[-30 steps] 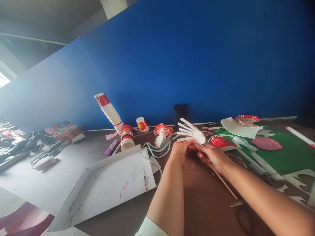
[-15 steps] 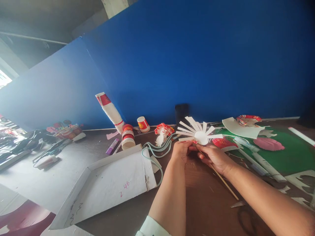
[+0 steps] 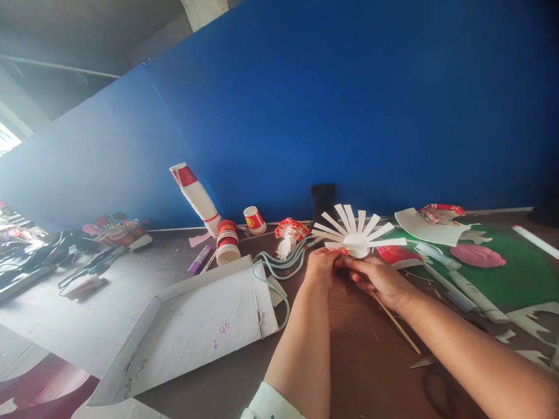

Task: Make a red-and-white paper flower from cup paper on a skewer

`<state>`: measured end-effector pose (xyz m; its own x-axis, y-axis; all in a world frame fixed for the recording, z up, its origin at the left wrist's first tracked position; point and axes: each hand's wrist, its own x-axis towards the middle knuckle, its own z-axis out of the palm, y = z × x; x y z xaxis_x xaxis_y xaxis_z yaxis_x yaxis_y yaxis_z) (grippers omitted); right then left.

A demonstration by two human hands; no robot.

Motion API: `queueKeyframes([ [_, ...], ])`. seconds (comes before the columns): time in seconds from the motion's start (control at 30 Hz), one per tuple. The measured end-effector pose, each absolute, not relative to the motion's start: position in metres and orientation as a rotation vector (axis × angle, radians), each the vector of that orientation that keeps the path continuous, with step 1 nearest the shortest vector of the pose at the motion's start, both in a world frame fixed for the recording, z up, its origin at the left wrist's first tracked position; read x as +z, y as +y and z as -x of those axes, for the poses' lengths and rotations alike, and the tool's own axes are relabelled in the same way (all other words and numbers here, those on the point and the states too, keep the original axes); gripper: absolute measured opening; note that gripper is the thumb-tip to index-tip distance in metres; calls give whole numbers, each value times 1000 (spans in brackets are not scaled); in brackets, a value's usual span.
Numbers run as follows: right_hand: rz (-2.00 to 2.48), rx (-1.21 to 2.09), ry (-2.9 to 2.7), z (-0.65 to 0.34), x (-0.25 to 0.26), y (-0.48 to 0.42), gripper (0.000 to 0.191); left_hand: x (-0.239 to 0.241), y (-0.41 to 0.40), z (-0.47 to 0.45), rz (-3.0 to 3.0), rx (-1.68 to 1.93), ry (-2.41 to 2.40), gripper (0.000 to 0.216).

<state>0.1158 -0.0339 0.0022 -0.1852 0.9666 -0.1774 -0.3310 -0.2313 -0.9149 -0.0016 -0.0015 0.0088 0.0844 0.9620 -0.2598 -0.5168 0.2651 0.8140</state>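
A paper cup cut into a fan of white strips (image 3: pixel 356 245) spreads out at my fingertips, its round base facing me. My left hand (image 3: pixel 322 265) is closed, pinching the near edge of this cut cup, where a bit of red shows. From the other side, my right hand (image 3: pixel 379 278) is closed around a thin wooden stick (image 3: pixel 399 327), its fingertips close against the cup. The stick slants out below the palm toward me; its upper end is hidden by my fingers. Scissors (image 3: pixel 430 372), partly blurred, lie on the table beyond the stick's lower end.
Left of my arms lies a white box lid (image 3: pixel 196 326) beside a pale looped cable (image 3: pixel 283 270). Stacked paper cups (image 3: pixel 198 201), a single cup (image 3: pixel 254 221) and a red-white paper flower (image 3: pixel 290 235) stand farther back. Right: a green mat (image 3: pixel 519 279), pink petal shape (image 3: pixel 478 255), paper scraps, glue sticks.
The cut cup has turned slightly, and its strips now fan out more evenly and wider to the right. The stick's lower end has shifted a little left. Both hands keep nearly the same place.
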Motion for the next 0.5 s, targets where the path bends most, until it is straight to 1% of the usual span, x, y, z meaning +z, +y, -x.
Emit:
queueKeyframes([
  [0.2, 1018, 1609, -863, -116, -1, -30, 22, 3, 2, 2, -613, 1242, 957, 24],
  [0.37, 1107, 1601, -835, -123, -1, -25, 19, 5, 0, 5, -692, 1135, 1088, 20],
  [0.5, 1241, 1555, -837, -132, 2, -22, 12, 5, 3, 6, -747, 1055, 1168, 18],
])
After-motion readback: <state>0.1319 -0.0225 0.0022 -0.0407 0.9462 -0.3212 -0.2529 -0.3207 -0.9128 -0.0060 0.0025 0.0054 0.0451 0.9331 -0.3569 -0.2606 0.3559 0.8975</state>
